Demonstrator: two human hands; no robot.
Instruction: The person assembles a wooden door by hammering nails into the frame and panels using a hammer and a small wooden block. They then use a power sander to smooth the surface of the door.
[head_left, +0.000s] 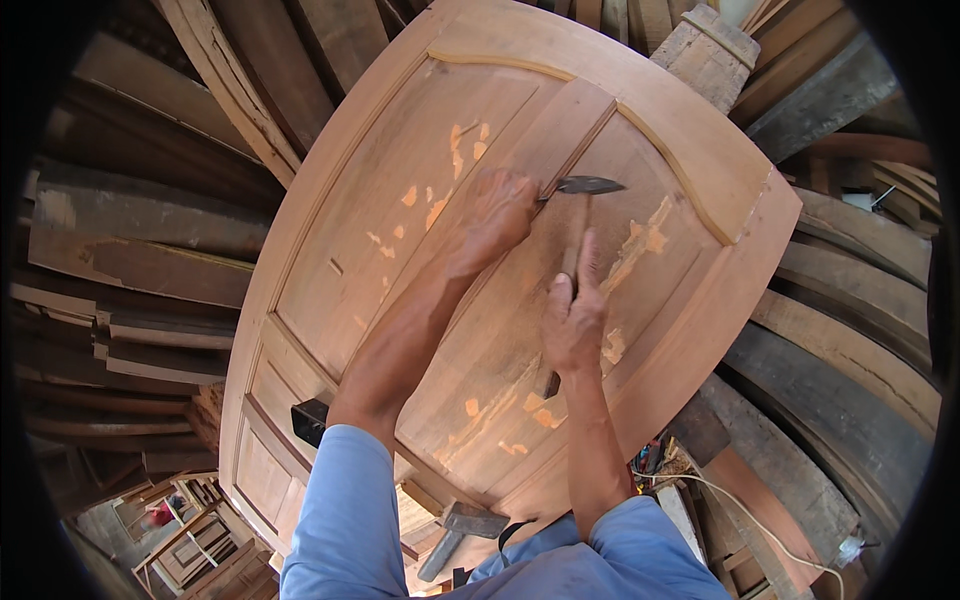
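Observation:
A large wooden panel door (690, 345) lies beneath both of my hands, with raised mouldings and orange filler-like patches on its panels. My right hand (578, 320) is wrapped round the wooden handle of a hammer (590, 186), thumb and forefinger along the handle. The hammer's dark pointed head hangs over the upper part of the door, just right of my left hand (505, 208). That hand is closed at the moulding beside the middle rail. A small dark tip shows by its fingers; what it belongs to is hidden.
A second hammer (474, 521) rests near my body at the lower edge. A black box-like object (311, 421) is by my left elbow. Stacked boards (150, 260) line the left, more planks (850, 330) the right. A pale cable (735, 497) runs at lower right.

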